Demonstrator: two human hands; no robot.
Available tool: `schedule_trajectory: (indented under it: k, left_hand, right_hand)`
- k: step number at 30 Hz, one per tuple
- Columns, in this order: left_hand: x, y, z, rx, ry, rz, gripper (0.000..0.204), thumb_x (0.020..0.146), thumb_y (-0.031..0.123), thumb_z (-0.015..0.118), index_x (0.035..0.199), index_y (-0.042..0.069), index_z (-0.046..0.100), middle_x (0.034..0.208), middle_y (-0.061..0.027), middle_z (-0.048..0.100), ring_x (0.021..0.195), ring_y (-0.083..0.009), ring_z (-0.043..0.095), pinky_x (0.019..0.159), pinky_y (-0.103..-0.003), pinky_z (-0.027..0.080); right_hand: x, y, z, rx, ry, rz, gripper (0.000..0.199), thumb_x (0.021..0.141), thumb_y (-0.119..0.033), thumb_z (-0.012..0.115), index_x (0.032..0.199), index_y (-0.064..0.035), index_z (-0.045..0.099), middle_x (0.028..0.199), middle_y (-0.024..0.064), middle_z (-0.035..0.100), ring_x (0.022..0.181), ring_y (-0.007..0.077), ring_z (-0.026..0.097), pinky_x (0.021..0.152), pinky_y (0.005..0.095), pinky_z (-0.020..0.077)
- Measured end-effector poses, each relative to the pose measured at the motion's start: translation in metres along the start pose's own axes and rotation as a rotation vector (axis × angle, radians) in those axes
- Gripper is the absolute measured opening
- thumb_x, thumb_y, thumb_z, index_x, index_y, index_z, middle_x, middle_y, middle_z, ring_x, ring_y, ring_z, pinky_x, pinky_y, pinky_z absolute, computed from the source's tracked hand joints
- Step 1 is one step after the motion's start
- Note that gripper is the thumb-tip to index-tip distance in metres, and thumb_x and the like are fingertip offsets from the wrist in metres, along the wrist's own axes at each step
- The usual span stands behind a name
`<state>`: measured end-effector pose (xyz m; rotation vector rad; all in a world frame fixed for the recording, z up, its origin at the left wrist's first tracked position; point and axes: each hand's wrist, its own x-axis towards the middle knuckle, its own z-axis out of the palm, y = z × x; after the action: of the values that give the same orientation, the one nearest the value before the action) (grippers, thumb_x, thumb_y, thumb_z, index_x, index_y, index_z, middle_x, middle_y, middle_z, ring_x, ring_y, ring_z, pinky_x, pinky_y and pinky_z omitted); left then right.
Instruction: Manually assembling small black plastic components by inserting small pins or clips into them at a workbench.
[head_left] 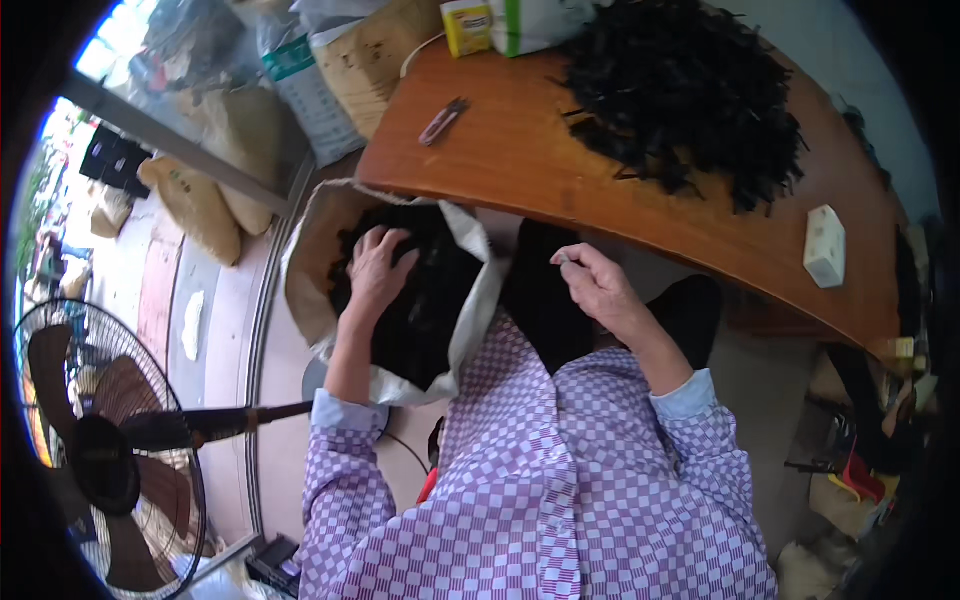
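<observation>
My left hand [376, 268] is inside the mouth of a white woven sack [470, 320]. Its fingers are slightly curved and apart, touching the black strips [425, 300] that fill the sack. To the right, my right hand [603, 290] is raised in front of the table edge, over my lap. Thumb and fingers are pinched together there, with a small greyish tip showing between them that I cannot make out. On the wooden table [500, 130] lies a large heap of loose black strips [690, 90], apart from both hands.
Thread snips [443, 121] lie on the table's left part, and a white box [825, 247] stands at its right. A yellow packet [466, 27] is at the back edge. A standing fan [105, 460] is on my left. Filled bags [310, 95] stand beyond the sack.
</observation>
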<state>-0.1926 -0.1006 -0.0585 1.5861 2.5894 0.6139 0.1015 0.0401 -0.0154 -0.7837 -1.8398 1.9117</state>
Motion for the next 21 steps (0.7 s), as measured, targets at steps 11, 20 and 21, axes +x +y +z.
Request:
schedule_trajectory:
  k: [11, 20, 21]
  left_hand:
    - [-0.09, 0.019, 0.004, 0.214, -0.282, 0.014, 0.038, 0.083, 0.015, 0.062, 0.119, 0.014, 0.052, 0.129, -0.0132, 0.047, 0.131, -0.0363, 0.033, 0.104, -0.049, 0.029]
    - [-0.045, 0.068, -0.013, 0.0, 0.171, 0.092, 0.034, 0.084, 0.01, 0.06, 0.117, 0.007, 0.053, 0.126, -0.0168, 0.048, 0.12, -0.0356, 0.045, 0.1, -0.044, 0.036]
    - [-0.037, 0.082, -0.016, -0.114, 0.212, 0.133, 0.035, 0.083, 0.007, 0.06, 0.117, 0.006, 0.053, 0.124, -0.0166, 0.05, 0.116, -0.0348, 0.048, 0.096, -0.043, 0.04]
  right_hand:
    - [-0.001, 0.025, -0.132, -0.745, 0.772, -0.262, 0.024, 0.09, -0.021, 0.06, 0.108, -0.0052, 0.055, 0.085, 0.0115, 0.065, 0.072, 0.023, 0.063, 0.063, 0.0325, 0.0483]
    - [0.019, 0.016, -0.181, -1.213, 0.823, -0.065, 0.02, 0.088, -0.026, 0.058, 0.089, -0.006, 0.056, 0.071, 0.0137, 0.063, 0.069, 0.0309, 0.063, 0.061, 0.0436, 0.0487]
    - [0.018, 0.016, -0.188, -0.957, 0.816, -0.102, 0.019, 0.088, -0.024, 0.057, 0.084, -0.0055, 0.055, 0.065, 0.0105, 0.059, 0.061, 0.0257, 0.059, 0.056, 0.0393, 0.0465]
